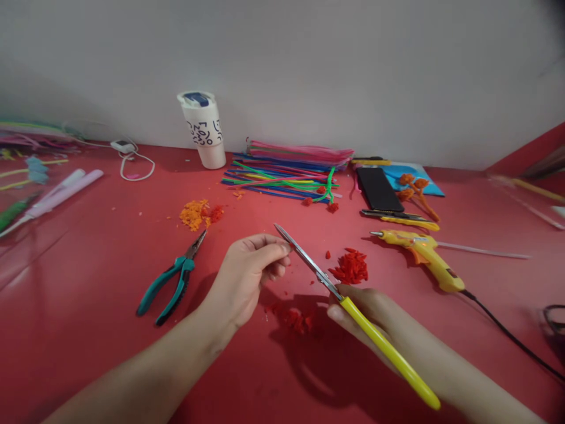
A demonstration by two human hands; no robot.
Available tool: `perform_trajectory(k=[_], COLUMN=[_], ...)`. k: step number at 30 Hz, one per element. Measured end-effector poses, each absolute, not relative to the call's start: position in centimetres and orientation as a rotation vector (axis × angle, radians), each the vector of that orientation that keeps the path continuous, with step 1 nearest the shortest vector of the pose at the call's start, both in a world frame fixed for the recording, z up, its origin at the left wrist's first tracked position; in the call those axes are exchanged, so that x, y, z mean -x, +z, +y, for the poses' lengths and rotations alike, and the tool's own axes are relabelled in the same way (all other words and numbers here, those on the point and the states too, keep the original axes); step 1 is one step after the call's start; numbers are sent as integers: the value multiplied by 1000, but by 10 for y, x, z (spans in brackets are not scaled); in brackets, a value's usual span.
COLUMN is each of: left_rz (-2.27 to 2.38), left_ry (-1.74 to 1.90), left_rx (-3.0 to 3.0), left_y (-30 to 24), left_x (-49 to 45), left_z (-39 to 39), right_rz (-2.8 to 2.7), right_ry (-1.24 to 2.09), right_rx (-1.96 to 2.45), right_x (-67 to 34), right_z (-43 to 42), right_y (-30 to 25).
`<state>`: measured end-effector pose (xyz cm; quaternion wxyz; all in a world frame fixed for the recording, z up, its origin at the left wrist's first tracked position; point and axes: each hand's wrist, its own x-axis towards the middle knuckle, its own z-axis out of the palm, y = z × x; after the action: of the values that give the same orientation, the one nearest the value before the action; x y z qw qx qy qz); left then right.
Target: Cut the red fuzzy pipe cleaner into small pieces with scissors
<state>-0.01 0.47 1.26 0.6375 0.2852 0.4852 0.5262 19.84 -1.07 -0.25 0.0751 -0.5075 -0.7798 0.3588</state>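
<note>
My left hand (253, 262) is closed in a pinch above the red table, thumb against forefinger. Whatever lies between those fingertips is too small to make out. My right hand (366, 309) grips a pair of scissors (375, 335) with yellow handles; the blades point up and left, their tips beside my left fingertips. Just beyond my right hand is a pile of small red pointed pieces (352, 267). Red scraps (299, 321) lie below and between my hands, partly in shadow.
Teal-handled pliers (176, 280) rest left, near orange trimmings (193, 215). A white tumbler (203, 129) stands at the back beside pipe cleaners (278, 176). To the right are a phone (379, 188), a yellow glue gun (424, 253) with its cord, and orange fuzzy flowers (412, 187).
</note>
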Motion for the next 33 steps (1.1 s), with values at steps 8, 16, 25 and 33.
perform_trajectory(k=[8,16,25,33], left_rz=[1053,967,950,1374], left_ry=[1198,1029,854,912], left_rx=[-610,-621,-770,-1269], left_y=[7,-1,-5,-7], left_x=[1,-7,-22,-12], left_z=[5,2,-7,0], right_rz=[-2201,-1654,-1597,-1619], right_ry=[1287,1338,1408,1369], right_rx=[1567,1658,1475,1545], right_x=[-184,-183,-178,-182], right_z=[-2,-1,-6,-4], right_y=[4,7,-1,7])
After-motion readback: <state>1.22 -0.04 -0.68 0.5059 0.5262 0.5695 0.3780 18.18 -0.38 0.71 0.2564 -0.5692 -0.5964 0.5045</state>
